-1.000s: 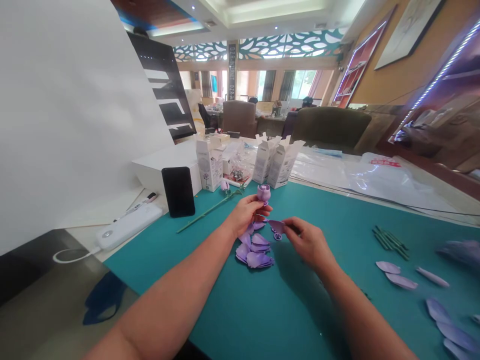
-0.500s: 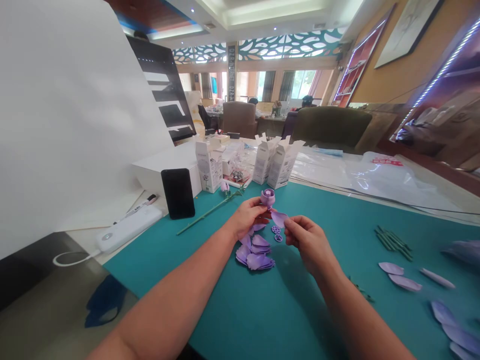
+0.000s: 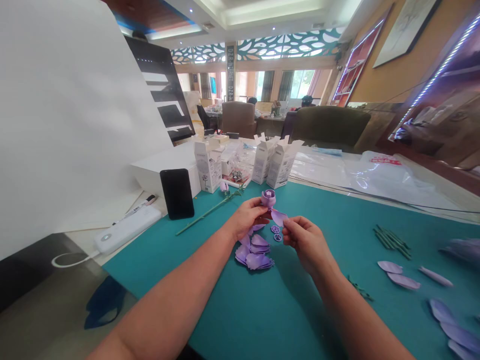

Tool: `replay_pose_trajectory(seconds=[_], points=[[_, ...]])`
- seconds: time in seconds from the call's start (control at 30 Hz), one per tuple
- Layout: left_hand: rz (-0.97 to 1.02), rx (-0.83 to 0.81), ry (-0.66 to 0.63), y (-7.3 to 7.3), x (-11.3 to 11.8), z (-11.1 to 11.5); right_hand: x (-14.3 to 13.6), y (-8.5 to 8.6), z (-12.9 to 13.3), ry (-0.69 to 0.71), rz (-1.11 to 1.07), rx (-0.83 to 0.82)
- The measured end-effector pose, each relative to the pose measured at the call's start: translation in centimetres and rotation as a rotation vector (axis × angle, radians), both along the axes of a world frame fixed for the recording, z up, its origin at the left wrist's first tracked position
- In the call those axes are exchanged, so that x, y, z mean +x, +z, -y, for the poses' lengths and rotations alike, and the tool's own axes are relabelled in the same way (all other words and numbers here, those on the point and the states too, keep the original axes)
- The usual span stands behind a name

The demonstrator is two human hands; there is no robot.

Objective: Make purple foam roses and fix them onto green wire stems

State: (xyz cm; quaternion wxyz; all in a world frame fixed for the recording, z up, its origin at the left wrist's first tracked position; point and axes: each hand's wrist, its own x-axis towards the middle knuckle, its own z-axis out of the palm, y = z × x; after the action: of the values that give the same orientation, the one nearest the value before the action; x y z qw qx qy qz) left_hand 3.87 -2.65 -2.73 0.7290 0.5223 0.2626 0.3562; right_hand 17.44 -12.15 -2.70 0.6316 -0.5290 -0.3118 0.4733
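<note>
Upright in the fingers of my left hand [image 3: 252, 216] is a small purple flower head [image 3: 268, 198], its cup of petals facing up. My right hand [image 3: 305, 239] pinches the outer end of a loose-looking purple petal [image 3: 278, 218]; the petal's other end meets the base of the flower head, though I cannot tell if it is fastened. Below the hands lies a pile of purple petals [image 3: 258, 261] on the green mat [image 3: 240, 305]. Two small purple spoked rings [image 3: 276, 233] rest between the pile and my right hand.
A finished-looking flower stem [image 3: 206, 216] lies left of my hands, near a black phone-like slab [image 3: 177, 194] and a white power strip [image 3: 127, 229]. White cartons [image 3: 279, 165] stand behind. On the right are green stem pieces [image 3: 392, 242] and more petals [image 3: 403, 280].
Hardly anything differs. Both hands keep their hold on the flower head and the petal, and the whole view has shifted very slightly.
</note>
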Motion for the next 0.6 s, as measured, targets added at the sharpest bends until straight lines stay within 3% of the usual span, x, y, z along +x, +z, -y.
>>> replay_pose_trajectory(seconds=[0.6], points=[[0.005, 0.028, 0.006, -0.02, 0.21, 0.14, -0.6, -0.57, -0.03, -0.049, -0.09, 0.013]])
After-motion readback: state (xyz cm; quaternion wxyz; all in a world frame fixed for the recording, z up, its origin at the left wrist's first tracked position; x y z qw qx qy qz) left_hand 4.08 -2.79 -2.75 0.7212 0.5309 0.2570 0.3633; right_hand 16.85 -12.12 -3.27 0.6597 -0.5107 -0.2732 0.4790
